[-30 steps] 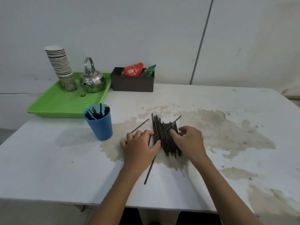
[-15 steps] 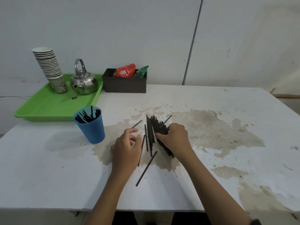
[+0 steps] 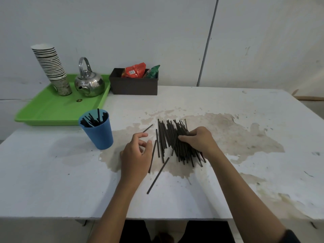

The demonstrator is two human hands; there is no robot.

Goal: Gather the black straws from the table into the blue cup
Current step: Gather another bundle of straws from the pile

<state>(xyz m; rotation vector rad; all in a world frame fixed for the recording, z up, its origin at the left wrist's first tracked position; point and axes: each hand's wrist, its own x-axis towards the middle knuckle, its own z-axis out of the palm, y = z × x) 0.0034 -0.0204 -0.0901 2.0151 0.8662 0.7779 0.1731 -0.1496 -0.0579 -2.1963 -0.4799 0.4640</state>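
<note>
Pale grey walls stand behind a white, stain-blotched table (image 3: 228,106), where the heap of thin black plastic straws (image 3: 172,135) lies near the middle, a few strays fanned out to its left and one long loose straw (image 3: 158,175) nearer the table's front edge.

The right hand (image 3: 196,140) rests on the heap, its fingers curled down into the straws; whether its grip has closed on any cannot be told. The left hand (image 3: 135,155) hovers just left of the strays, its grip apart and empty, thumb and forefinger spread.

These straws look very light, smooth and fairly stiff, so they would likely roll and slip out of a loose hold. Pinching a bunch around its middle, ends lined up, seems the safest way to lift them.

Left of the hands the blue plastic cup (image 3: 98,135) stands upright and already holds a cluster of straws, leaning at angles. Behind it, a green plastic tray (image 3: 49,111) carries a stack of paper cups (image 3: 50,67) and a steel kettle (image 3: 89,83); a dark brown box (image 3: 134,85) holds red and green snack packets (image 3: 138,71).
</note>
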